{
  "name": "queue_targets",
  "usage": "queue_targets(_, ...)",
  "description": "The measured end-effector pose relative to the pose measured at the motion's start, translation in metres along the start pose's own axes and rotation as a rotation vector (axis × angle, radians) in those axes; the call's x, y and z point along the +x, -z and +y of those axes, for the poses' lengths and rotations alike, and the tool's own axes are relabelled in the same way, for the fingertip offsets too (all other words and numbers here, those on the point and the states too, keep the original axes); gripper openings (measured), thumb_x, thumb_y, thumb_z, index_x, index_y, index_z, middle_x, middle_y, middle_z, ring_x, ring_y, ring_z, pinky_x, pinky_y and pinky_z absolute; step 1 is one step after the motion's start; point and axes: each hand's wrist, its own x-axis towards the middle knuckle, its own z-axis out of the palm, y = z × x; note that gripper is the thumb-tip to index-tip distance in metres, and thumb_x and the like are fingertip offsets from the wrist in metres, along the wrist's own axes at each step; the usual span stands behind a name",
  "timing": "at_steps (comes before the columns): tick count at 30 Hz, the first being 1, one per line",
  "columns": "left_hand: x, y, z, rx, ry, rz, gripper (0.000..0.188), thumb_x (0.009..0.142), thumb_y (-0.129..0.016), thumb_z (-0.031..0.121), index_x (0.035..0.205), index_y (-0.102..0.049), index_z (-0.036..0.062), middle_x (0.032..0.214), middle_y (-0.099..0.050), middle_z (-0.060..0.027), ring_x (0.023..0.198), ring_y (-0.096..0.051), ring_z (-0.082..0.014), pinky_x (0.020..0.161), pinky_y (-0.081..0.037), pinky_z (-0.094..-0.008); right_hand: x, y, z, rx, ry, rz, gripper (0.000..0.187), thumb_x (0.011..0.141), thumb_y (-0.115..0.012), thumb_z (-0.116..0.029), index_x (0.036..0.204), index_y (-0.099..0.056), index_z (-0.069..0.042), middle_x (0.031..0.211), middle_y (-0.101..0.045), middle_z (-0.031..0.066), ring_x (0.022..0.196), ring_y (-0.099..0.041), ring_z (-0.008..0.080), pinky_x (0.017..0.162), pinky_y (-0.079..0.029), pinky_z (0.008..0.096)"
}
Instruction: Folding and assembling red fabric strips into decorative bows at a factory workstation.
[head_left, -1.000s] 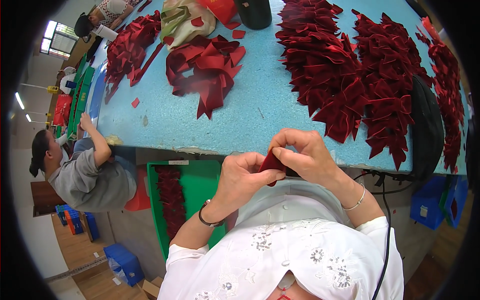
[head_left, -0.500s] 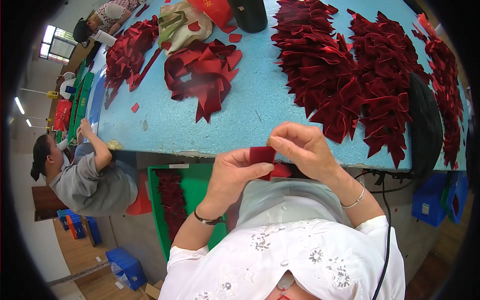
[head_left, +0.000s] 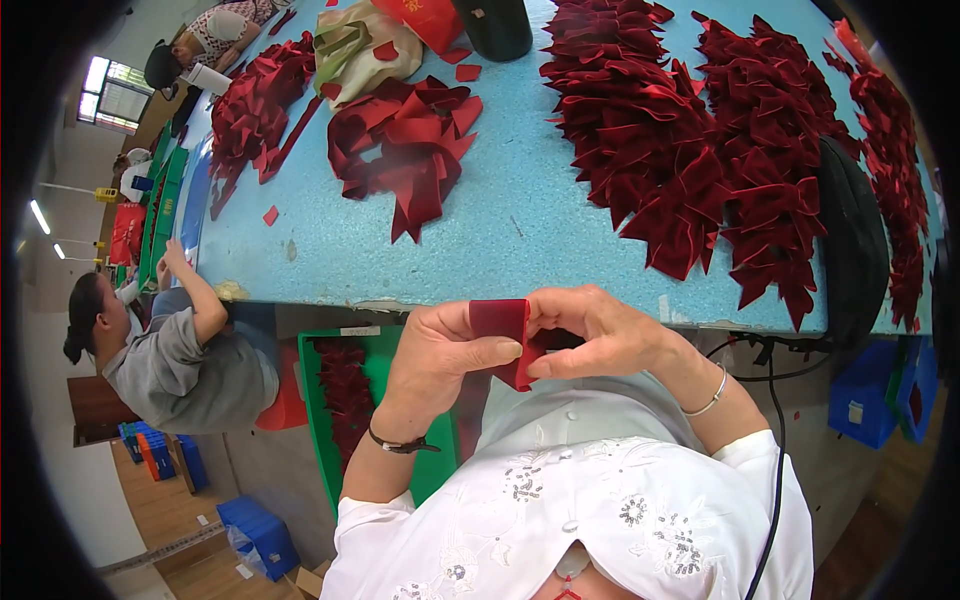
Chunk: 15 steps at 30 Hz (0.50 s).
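Between my two hands is a piece of dark red velvet ribbon (head_left: 497, 318), folded into a flat loop just off the table's near edge. My left hand (head_left: 437, 350) grips it, thumb in front and fingers behind. My right hand (head_left: 598, 335) pinches the ribbon's right side, its thumb near the left thumb tip and its fingers curled behind. Further off on the table lies a loose tangle of cut red ribbon (head_left: 400, 140). To the right, long rows of finished-looking red bows (head_left: 640, 130) lie overlapped.
A blue table (head_left: 540, 250) spans the front. A black bag (head_left: 850, 245) hangs at its right edge, with a cable below. A green crate (head_left: 318, 400) with red bows stands at my lower left. A dark cylinder (head_left: 495, 25) and cloth bag (head_left: 365, 50) stand farther back. A co-worker (head_left: 185, 345) sits at left.
My right hand has come down from above the ribbon and now pinches its right side. The ribbon has turned and shows a wider folded face; my left hand has shifted slightly left.
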Motion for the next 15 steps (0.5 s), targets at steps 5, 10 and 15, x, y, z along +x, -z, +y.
queue_targets(5, -0.0039, 0.0014, 0.0022, 0.056, -0.014, 0.013, 0.020, 0.078, -0.072, 0.001, 0.097, -0.069, -0.0021, 0.088, -0.069, -0.0082, 0.076, -0.065, -0.0130, 0.071, -0.054, -0.0263, -0.0001, 0.0048, 0.0014, -0.085, -0.176, -0.027, 0.015, 0.079, -0.072, -0.006, 0.091, -0.066, 0.001, 0.075, -0.062, 0.0004, 0.069, -0.053, 0.0063, 0.062, -0.042, 0.0225)
queue_targets(10, -0.0050, 0.0000, 0.0006, 0.070, -0.021, 0.100, 0.017, 0.077, -0.073, 0.000, 0.094, -0.069, -0.0017, 0.085, -0.069, -0.0077, 0.074, -0.065, -0.0125, 0.069, -0.054, -0.0251, -0.0044, -0.0006, -0.0081, -0.131, -0.093, 0.120, 0.010, 0.081, -0.071, -0.008, 0.081, -0.068, 0.001, 0.065, -0.059, -0.0019, 0.060, -0.048, 0.0037, 0.052, -0.037, 0.0207)
queue_targets(15, -0.0047, 0.0003, -0.0065, 0.090, -0.087, 0.173, 0.015, 0.077, -0.074, 0.000, 0.091, -0.069, -0.0020, 0.084, -0.069, -0.0068, 0.072, -0.064, -0.0105, 0.067, -0.053, -0.0237, -0.0032, -0.0014, -0.0084, -0.206, -0.050, 0.184, 0.012, 0.082, -0.072, -0.012, 0.083, -0.069, 0.000, 0.065, -0.060, -0.0013, 0.059, -0.048, 0.0036, 0.051, -0.036, 0.0202)
